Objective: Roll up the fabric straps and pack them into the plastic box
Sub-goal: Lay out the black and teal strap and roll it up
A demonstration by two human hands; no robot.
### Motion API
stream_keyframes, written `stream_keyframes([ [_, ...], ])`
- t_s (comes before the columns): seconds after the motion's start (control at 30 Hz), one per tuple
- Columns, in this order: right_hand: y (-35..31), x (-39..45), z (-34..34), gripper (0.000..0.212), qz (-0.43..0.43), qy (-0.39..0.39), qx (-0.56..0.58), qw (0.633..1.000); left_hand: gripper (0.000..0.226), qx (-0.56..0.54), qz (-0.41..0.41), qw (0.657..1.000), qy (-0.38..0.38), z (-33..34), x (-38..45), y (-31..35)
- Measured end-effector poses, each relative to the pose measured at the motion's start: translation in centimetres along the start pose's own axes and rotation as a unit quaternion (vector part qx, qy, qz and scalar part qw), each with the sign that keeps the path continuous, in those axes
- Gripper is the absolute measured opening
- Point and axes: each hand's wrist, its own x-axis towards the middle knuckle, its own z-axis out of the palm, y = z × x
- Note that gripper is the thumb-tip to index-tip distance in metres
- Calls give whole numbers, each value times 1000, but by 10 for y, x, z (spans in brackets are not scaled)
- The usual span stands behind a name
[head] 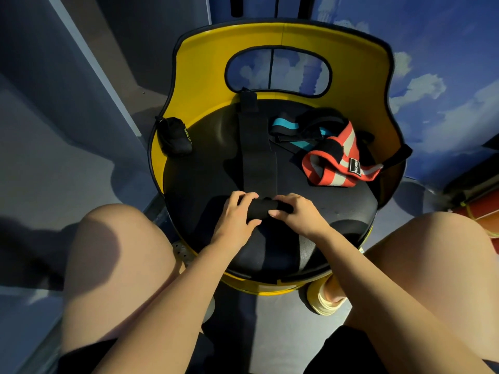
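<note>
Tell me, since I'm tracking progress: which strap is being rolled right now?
The plain black strap, its near end rolled between both hands; the red-and-white strap and teal-striped strap lie untouched behind.

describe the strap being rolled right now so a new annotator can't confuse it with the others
Find the yellow chair with the round black seat. At the seat's near edge, the left hand and right hand grip the black strap, its near end rolled. Unlike the red-and-white strap and teal-striped strap heaped far right, it is plain black and laid straight.
</note>
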Motion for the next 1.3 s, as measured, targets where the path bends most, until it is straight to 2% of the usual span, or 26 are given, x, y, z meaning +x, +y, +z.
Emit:
stream_keyframes([
  [0.1,-1,4,-5,42,16,-26,3,1000,44,-10,14,1000,-23,-6,4,-1],
  [0.2,0,5,-7,44,12,-17,-15,1000,39,-7,30,998,-52,-14,8,-3],
  [0.33,2,0,0,41,-62,29,-53,996,39,-2,23,996,-84,-20,14,-4],
  [0.5,8,-5,2,56,-153,31,-162,974,42,-6,2,994,-112,-26,19,-2],
  [0.63,7,-4,1,53,-149,15,-127,981,43,-30,-8,993,-117,-25,19,-5],
  [0.83,3,2,-8,51,-121,-45,-84,988,50,-27,46,994,-92,-21,10,-7],
  [0.93,3,5,-9,50,-100,-68,-71,990,44,9,82,994,-75,-20,8,-7],
  [1.03,5,7,-10,47,-78,-79,-51,992,40,2,74,994,-81,-21,10,-9],
  [1.17,4,3,-4,48,-90,-49,-45,994,38,-43,49,992,-107,-23,15,-11],
  [1.3,8,-5,4,54,-151,1,-102,983,38,-84,10,987,-139,-27,22,-12],
])
